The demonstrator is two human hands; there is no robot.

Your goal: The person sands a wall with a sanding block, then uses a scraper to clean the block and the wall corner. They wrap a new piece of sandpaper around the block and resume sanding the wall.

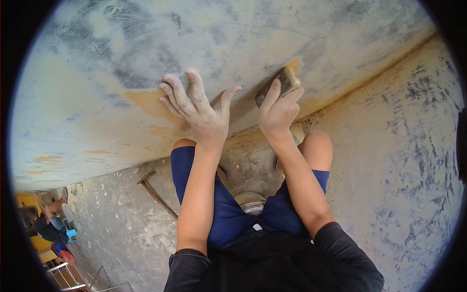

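Observation:
My left hand (200,111) has its fingers spread against the patchy grey-white wall (233,44), near a bare orange-tan patch (151,102). It is dusted with pale powder and holds nothing. In my right hand (279,111) is a small dark block with a pale edge, which looks like a sanding block (290,80). My fingers wrap round it, and it lies against the wall close to the corner, slightly blurred. A small orange-tan spot (294,64) shows just above it. The block's face towards the wall is hidden.
A hammer-like tool with a long handle (159,198) lies on the stained floor (131,214) to my left. Another wall (384,146) meets this one on my right. A round pale object (250,202) is between my legs. Far left are another person (48,228), a blue stool (71,232) and metal rails (64,275).

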